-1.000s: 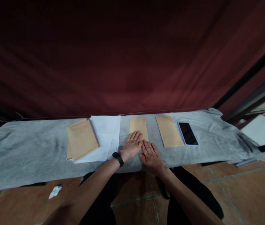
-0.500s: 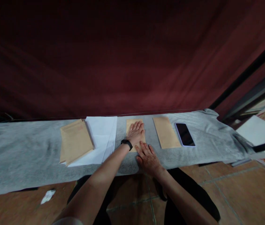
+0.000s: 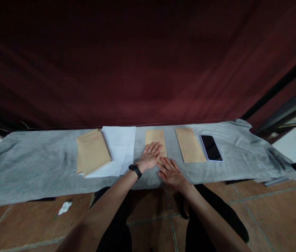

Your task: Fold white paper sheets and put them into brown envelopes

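Head view: lays the left hand (image 3: 149, 158) flat over the lower half of a brown envelope (image 3: 154, 135) at the centre of the frame, fingers a little apart and gripping nothing. Has just drawn that hand down from the envelope's upper half, baring the top end with its red print. Keeps the right hand (image 3: 172, 176) at the lower end, fingers slightly spread and pinching nothing, fingertips on the paper. Suggests, as a judgement, pressing shifted to that lower end, with the envelope lying flat. Cannot tell whether the hands touch.

Leaves untouched, right of centre, a second envelope (image 3: 189, 145) and, just beside it, a dark-screened phone (image 3: 211, 148). Shows, left of centre, white sheets (image 3: 118, 140) partly under a slanted stack of brown envelopes (image 3: 92, 150). Sets everything on a grey-clothed worktop (image 3: 40, 164), with tiled floor (image 3: 229, 196) below and a white scrap (image 3: 65, 207) at lower left.
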The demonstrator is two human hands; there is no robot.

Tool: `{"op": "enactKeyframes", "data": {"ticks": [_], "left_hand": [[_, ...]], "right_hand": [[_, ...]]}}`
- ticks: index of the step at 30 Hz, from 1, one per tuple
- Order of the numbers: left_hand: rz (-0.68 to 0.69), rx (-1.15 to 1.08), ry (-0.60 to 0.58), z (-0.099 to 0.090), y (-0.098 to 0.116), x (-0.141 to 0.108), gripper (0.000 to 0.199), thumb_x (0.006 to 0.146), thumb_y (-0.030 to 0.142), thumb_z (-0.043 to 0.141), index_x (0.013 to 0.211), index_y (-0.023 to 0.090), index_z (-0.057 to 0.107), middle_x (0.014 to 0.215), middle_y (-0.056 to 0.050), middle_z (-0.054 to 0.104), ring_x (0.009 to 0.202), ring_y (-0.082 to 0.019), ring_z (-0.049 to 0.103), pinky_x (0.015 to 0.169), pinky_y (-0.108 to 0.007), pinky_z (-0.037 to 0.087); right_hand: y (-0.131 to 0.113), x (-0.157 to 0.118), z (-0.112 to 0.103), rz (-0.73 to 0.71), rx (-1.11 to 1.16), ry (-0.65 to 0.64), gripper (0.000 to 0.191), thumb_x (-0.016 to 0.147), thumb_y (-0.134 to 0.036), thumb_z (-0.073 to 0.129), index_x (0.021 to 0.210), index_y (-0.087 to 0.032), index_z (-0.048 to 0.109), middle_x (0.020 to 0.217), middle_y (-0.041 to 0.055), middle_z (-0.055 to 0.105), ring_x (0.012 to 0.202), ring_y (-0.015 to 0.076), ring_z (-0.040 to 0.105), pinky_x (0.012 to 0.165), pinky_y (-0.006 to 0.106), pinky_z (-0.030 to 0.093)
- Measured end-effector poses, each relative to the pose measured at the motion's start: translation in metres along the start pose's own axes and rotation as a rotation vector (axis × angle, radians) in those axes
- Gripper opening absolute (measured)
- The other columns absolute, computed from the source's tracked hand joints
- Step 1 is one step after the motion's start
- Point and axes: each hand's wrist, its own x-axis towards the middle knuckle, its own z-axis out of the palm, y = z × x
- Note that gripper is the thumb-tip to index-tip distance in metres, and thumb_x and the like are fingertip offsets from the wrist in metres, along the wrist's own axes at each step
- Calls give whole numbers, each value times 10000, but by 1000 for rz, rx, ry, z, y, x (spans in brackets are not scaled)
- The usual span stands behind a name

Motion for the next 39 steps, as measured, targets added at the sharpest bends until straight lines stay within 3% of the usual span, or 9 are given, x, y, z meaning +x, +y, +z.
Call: {"op": "enactKeyframes", "data": {"ticks": [6, 13, 19, 23, 27, 39], "left_hand": [[20, 41, 36, 5, 10, -49, 604, 1046, 486, 226, 1599, 244, 213, 1669, -64, 214, 1544, -238, 167, 1244, -484, 169], [59, 68, 65, 4, 21, -91, 657, 1034, 546, 269, 1581, 183, 268, 1661, -124, 210, 1544, -248, 164, 1244, -446, 170], [5, 78, 113, 7, 30, -97, 704, 1011, 557, 345, 1575, 143, 271, 1648, -154, 238, 1543, -271, 163, 1246, -467, 163], [15, 50, 85, 4, 32, -97, 641, 1020, 484, 353, 1551, 126, 332, 1652, -156, 220, 1543, -273, 162, 1250, -457, 144], [30, 25, 79, 4, 30, -99, 622, 1024, 441, 340, 1556, 120, 315, 1655, -159, 203, 1541, -272, 169, 1250, -465, 135], [21, 40, 100, 2, 31, -113, 726, 1020, 556, 316, 1539, 49, 309, 1637, -194, 236, 1537, -272, 182, 1248, -431, 155]], "right_hand": [[-5, -11, -1, 41, -11, 32, 547, 1047, -400, 338, 1544, -174, 370, 1611, 90, 335, 1491, 232, 325, 1238, 469, 208], [-18, -16, 4, 150, -67, 119, 559, 1030, -330, 346, 1550, -125, 353, 1597, 132, 353, 1477, 261, 351, 1217, 481, 237], [-22, -15, 7, 218, -67, 170, 574, 1043, -384, 300, 1534, -99, 381, 1571, 172, 399, 1465, 296, 365, 1200, 528, 257], [-29, -11, 9, 116, 28, 47, 590, 1058, -432, 209, 1583, -173, 277, 1607, 114, 356, 1495, 223, 314, 1218, 481, 244], [-34, -13, 12, 111, 19, 7, 654, 1053, -493, 176, 1581, -119, 266, 1624, 137, 313, 1512, 227, 272, 1224, 455, 236], [-15, -30, 3, 117, -109, 62, 668, 1050, -504, 227, 1562, -83, 304, 1609, 165, 336, 1479, 272, 338, 1205, 479, 265]]}}
